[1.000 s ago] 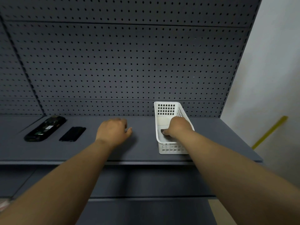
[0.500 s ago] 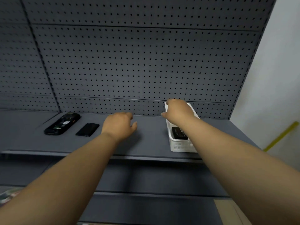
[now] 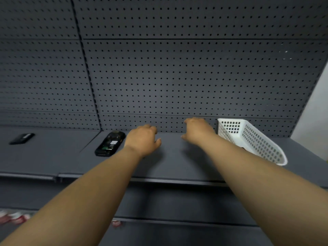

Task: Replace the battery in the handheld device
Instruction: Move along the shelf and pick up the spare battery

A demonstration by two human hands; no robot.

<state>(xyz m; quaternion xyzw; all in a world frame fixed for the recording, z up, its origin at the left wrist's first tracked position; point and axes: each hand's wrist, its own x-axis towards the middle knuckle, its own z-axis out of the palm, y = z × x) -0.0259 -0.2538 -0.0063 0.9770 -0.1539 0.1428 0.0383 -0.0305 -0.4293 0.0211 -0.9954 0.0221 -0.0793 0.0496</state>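
Observation:
The black handheld device (image 3: 110, 143) lies on the grey shelf (image 3: 177, 164) with its back off and its insides showing. My left hand (image 3: 142, 140) hovers just right of it, fingers loosely curled, thumb apart, with nothing visible in it. The black back cover that lay beside the device is hidden under this hand. My right hand (image 3: 197, 130) is over the shelf left of the white basket (image 3: 257, 141), fingers apart and empty. A dark sliver of the battery (image 3: 244, 148) shows in the basket behind my forearm.
A grey pegboard wall (image 3: 177, 77) rises straight behind the shelf. Another flat black object (image 3: 22, 138) lies on the neighbouring shelf section at far left. A lower shelf runs below, with red-and-white items (image 3: 14, 216) at its left end.
My right hand left the battery in the basket, lifted out and moved left over the shelf. My left hand slid left over the back cover. The view has panned left.

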